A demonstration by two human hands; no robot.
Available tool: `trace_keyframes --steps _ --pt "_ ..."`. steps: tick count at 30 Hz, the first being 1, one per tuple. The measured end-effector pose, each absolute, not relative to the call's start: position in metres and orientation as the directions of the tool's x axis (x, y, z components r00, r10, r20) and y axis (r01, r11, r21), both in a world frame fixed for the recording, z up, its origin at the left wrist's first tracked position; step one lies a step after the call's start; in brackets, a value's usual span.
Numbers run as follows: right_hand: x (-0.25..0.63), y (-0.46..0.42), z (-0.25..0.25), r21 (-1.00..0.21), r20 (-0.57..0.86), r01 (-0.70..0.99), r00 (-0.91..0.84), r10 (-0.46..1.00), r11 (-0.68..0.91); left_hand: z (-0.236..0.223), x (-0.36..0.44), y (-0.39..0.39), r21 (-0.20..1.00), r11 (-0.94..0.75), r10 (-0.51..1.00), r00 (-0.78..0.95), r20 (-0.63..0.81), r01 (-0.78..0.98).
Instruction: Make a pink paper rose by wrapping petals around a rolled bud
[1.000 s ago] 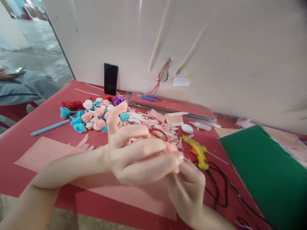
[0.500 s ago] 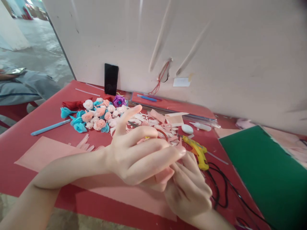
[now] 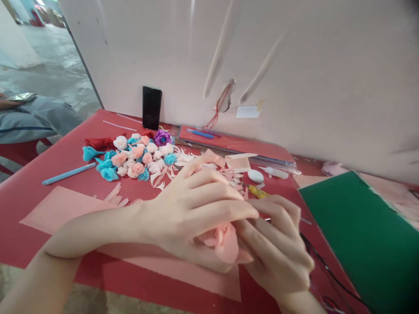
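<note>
A pink paper flower (image 3: pixel 225 244) with curled petals sits in my left hand (image 3: pixel 196 205), whose fingers bend over its top while the thumb side lies beneath it. Against the flower's right side, my right hand (image 3: pixel 278 244) has its fingers curled and pinched at the petals; its fingertips are partly hidden. Under both forearms lie pink paper sheets (image 3: pixel 65 209) on the red table (image 3: pixel 26 192). Just beyond the right hand, a yellow glue gun (image 3: pixel 257 192) is mostly covered by it.
Finished paper flowers (image 3: pixel 135 169) in pink, white and blue are heaped at the back left. Paper scraps (image 3: pixel 234 175) are strewn beside them. A black phone (image 3: pixel 152 108) leans on the white panel. A green board (image 3: pixel 356 231) lies right, near a black cable (image 3: pixel 322 261).
My right hand has shifted right and now covers most of the glue gun. My left hand's raised index finger has come down, and more of the pink flower shows.
</note>
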State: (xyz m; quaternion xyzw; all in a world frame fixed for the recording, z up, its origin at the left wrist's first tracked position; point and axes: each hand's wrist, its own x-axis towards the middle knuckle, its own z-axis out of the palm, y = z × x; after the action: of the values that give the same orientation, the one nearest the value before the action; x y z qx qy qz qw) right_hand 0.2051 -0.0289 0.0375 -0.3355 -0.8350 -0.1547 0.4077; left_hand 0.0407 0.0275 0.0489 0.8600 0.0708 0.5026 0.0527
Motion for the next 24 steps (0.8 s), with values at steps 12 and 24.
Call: trace_keyframes --steps 12,24 --pt "0.236 -0.02 0.055 -0.202 0.521 0.485 -0.682 0.513 0.851 0.063 0.036 0.03 0.744 -0.608 0.339 0.758 0.558 -0.276" --pt "0.233 -0.005 0.06 -0.497 0.449 0.258 -0.74 0.5 0.829 0.06 0.034 0.02 0.914 0.313 0.373 0.918 0.131 -0.258"
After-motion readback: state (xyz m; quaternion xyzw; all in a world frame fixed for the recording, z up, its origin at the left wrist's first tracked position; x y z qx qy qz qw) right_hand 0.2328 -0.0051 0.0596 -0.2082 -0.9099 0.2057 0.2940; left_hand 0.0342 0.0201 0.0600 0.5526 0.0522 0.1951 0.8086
